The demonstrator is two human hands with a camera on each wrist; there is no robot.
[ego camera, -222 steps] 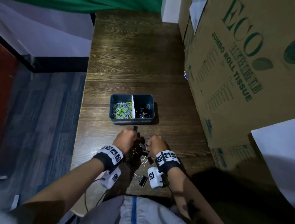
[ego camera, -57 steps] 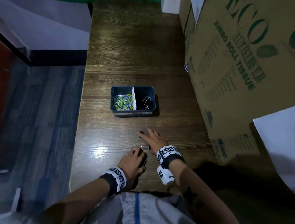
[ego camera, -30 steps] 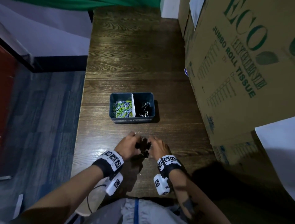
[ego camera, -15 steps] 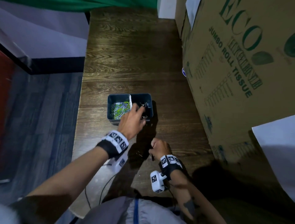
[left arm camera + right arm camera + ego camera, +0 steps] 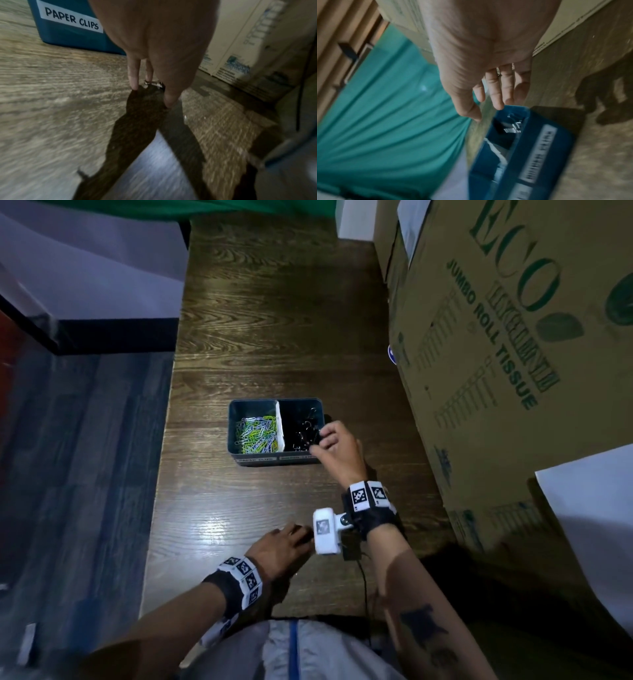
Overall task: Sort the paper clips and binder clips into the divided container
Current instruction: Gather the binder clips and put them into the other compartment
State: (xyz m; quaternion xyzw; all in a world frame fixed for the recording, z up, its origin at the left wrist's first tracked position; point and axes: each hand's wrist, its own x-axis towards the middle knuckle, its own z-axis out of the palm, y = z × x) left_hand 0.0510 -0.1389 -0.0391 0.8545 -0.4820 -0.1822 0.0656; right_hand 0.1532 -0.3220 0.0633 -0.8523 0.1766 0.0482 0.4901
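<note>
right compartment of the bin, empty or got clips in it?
Not empty. The right compartment of the divided container holds a heap of black binder clips; the right hand hovers open over it.

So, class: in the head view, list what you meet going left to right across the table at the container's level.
Colored paper clips → white divider → black binder clips → right hand → cardboard box.

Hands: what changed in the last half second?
The right hand went forward from the table to the container's binder-clip side, fingers loose, nothing visibly held. The left hand came back from there to the near table, fingertips at a binder clip. Container and paper clips stayed.
</note>
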